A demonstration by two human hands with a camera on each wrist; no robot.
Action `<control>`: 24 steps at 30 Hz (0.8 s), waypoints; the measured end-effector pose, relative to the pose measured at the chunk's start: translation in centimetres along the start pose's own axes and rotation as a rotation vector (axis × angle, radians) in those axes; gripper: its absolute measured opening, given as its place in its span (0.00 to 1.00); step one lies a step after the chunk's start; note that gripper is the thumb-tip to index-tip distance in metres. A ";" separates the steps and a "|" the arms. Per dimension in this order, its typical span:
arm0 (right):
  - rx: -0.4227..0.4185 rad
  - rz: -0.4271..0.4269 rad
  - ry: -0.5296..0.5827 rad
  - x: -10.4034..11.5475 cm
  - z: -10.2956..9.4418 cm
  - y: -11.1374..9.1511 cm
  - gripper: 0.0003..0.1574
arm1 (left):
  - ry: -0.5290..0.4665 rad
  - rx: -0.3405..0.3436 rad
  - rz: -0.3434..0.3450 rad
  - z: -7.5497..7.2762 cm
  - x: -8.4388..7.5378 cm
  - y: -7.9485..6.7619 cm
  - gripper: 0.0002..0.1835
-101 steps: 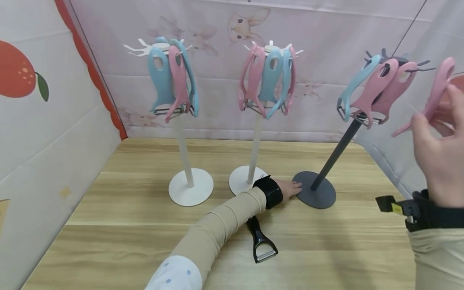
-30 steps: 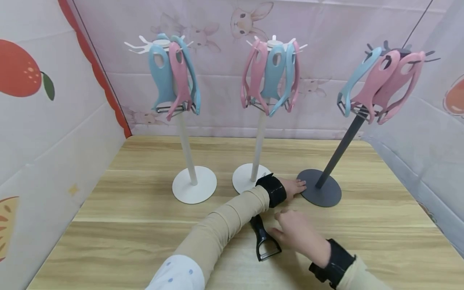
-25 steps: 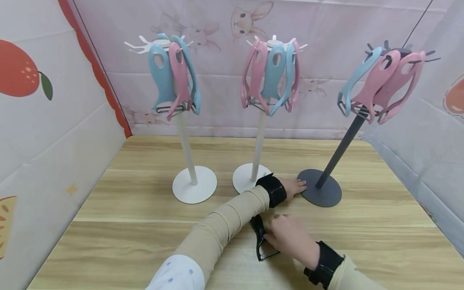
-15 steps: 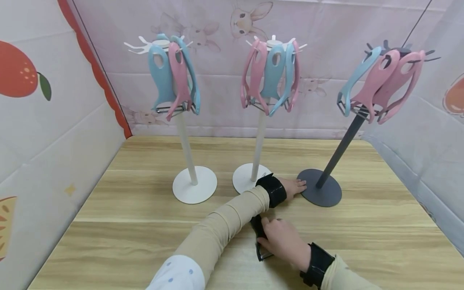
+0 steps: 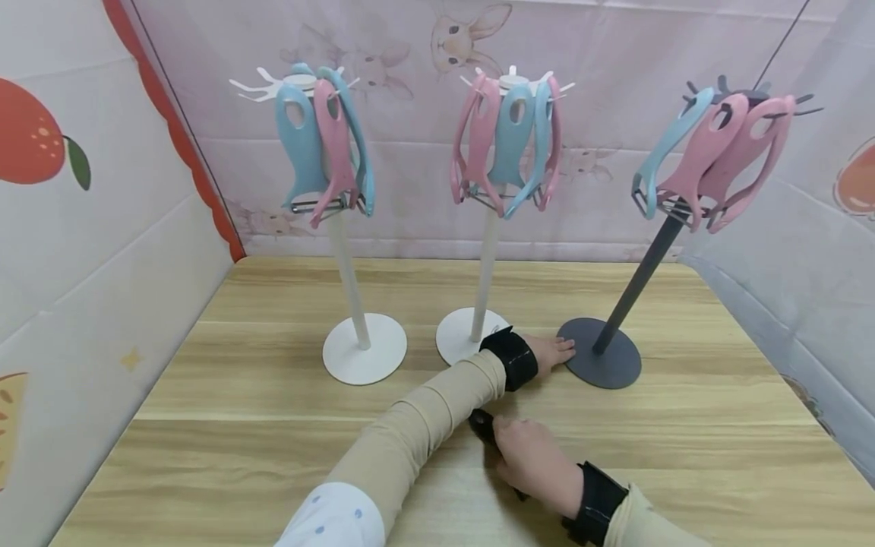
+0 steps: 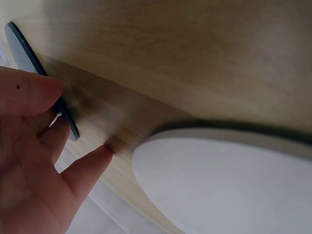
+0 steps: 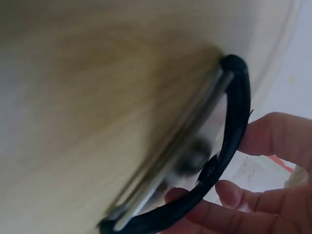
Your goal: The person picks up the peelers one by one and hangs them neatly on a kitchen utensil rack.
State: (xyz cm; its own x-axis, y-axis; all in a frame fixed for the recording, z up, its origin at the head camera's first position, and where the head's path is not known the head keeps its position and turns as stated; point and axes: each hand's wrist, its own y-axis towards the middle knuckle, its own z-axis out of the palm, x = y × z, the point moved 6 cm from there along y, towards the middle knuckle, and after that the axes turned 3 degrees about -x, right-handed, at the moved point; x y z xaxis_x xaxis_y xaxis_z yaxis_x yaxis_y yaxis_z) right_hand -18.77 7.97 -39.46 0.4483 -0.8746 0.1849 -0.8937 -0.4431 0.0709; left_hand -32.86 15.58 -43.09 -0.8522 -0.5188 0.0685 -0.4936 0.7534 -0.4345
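Observation:
My right hand [image 5: 536, 463] grips a black Y-shaped peeler [image 5: 482, 427] low over the table, and the sleeve of my left arm lies close to its handle end. In the right wrist view the black peeler [image 7: 237, 105] shows its curved frame and metal blade, with my thumb and fingers on the frame. My left hand [image 5: 549, 353] lies low with its fingertips at the edge of a dark grey round base [image 5: 608, 365]. From the left wrist, that hand's fingers [image 6: 90, 168] are loosely spread, between the dark base and a white round base [image 6: 229, 190].
A tilted dark stand [image 5: 639, 281] carries pink and blue peelers on its top hooks. Two white stands, one at the left [image 5: 349, 281] and one in the middle [image 5: 485, 273], also hold pink and blue peelers. Fabric walls [image 5: 403, 175] enclose the wooden table.
The pink peeler my right hand held now hangs on the dark stand. That hand came down to the black peeler and closed its fingers round it. My left hand stayed at the dark base.

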 end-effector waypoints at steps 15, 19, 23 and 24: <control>0.098 0.049 0.126 -3.0 -1.6 -2.4 0.16 | 0.005 -0.044 0.015 0.2 0.2 0.1 0.32; 0.057 -0.021 0.247 -4.3 -4.0 -3.3 0.14 | 0.027 -0.068 0.028 0.3 0.2 0.1 0.31; -0.019 -0.078 0.302 -5.5 -7.2 -4.3 0.13 | 0.021 -0.082 0.024 0.2 0.2 -0.1 0.32; -0.060 -0.093 0.300 -5.8 -8.1 -4.6 0.13 | 0.024 -0.086 0.031 0.2 0.1 -0.1 0.32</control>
State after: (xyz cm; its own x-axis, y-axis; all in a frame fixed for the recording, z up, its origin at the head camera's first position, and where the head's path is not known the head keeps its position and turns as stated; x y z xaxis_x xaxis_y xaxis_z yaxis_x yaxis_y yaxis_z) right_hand -17.40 16.66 -32.93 0.5107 -0.7296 0.4549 -0.8525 -0.4986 0.1573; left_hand -32.87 15.36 -43.17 -0.8708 -0.4853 0.0784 -0.4789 0.8014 -0.3584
